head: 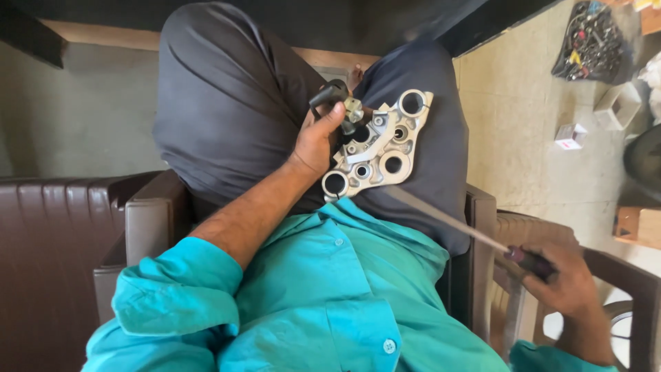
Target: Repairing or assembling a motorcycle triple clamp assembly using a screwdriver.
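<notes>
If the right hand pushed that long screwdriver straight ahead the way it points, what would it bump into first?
Probably the silver metal casting that the left hand holds on the lap. The right hand aims the screwdriver up toward the casting's lower edge, though the shaft is blurred, so depth is uncertain.

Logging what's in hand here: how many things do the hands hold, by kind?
Cast metal parts: 1, silver plate with round holes, in left hand
Long-shafted tools: 1, dark-handled, in right hand
Total: 2

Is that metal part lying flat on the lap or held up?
Held up: the left hand props the metal casting tilted against the lap, its holed face turned toward the camera.
</notes>
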